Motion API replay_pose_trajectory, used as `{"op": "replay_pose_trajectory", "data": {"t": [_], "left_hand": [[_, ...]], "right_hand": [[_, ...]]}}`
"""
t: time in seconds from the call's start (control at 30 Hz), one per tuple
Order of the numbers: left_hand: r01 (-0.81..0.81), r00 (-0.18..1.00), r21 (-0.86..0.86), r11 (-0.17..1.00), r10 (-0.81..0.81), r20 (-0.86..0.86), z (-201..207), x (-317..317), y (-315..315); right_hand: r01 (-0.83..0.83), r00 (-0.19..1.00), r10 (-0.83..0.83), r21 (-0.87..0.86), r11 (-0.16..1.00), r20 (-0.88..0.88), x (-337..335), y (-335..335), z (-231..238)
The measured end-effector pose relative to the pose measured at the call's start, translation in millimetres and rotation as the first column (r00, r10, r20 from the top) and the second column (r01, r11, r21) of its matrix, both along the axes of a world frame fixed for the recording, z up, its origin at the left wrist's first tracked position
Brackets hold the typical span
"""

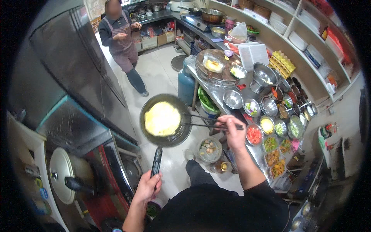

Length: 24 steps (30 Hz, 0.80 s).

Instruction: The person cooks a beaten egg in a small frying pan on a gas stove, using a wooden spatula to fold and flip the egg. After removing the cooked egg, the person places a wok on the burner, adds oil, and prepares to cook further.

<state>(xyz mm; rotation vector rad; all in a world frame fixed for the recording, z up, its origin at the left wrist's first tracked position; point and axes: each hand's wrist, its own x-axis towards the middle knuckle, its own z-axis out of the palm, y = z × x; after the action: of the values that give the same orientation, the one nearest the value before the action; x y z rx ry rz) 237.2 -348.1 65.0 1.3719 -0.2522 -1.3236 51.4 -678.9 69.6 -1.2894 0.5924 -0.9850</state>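
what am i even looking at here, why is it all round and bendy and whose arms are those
This is one picture from a wide fisheye camera worn on a person's head, looking down, so straight edges curve near the rim. The arms coming from the bottom are that person's own. The left hand grips the handle of a dark frying pan that holds a yellow omelette. The right hand holds chopsticks reaching to the pan's edge. At right, a steel counter carries many small bowls of chopped ingredients. Another person in an apron stands farther back.
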Motion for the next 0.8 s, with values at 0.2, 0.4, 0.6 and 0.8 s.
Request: {"op": "replay_pose_trajectory", "data": {"t": [0.2,0.4,0.6,0.8], "left_hand": [[0.144,0.975,0.005,0.990,-0.143,0.172,18.6,77.9,-219.1],[0.253,0.937,0.064,0.965,-0.261,0.231,46.1,116.8,-380.6],[0.292,0.826,0.128,0.948,-0.317,0.466,39.2,157.9,-490.7],[0.317,0.539,0.159,0.935,-0.316,0.781,21.1,202.9,-577.1]], "right_hand": [[0.110,0.915,-0.222,0.320,0.941,0.336,43.5,-165.1,-59.5],[-0.027,0.766,-0.372,0.605,0.796,0.524,108.3,-295.4,-94.7],[0.147,0.695,-0.517,0.606,0.782,0.499,123.9,-385.0,-94.4],[0.347,0.698,-0.589,0.527,0.776,0.408,119.3,-436.1,-77.9]]}}
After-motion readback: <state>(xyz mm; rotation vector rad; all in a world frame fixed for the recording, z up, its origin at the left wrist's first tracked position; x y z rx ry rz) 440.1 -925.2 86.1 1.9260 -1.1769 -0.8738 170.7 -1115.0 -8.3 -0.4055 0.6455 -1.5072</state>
